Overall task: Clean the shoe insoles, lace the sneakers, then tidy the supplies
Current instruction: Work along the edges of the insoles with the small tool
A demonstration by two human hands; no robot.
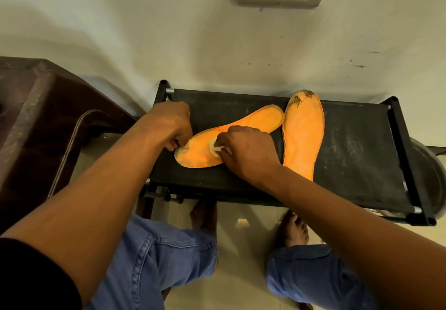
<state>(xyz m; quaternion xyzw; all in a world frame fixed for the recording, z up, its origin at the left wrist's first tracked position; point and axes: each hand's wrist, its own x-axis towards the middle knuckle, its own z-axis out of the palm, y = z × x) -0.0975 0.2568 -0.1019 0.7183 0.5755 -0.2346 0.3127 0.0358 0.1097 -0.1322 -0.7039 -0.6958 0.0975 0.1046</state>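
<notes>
Denim knees (169, 256) below. Left hand (172, 125) grip pinching heel edge of orange insole (241, 131) on black tabletop (350, 152). Right hand (248, 151) grip pinching white wipe (216, 149) against insole. Second insole (303, 135) just beside.

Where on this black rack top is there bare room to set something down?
The rack top is bare right of the upright insole, out to the end rail. A narrower strip runs behind the slanted insole. Both hands crowd the front left.

Both forearms outstretched, left hand (172, 126) and right hand (248, 151) fingers curled.
</notes>
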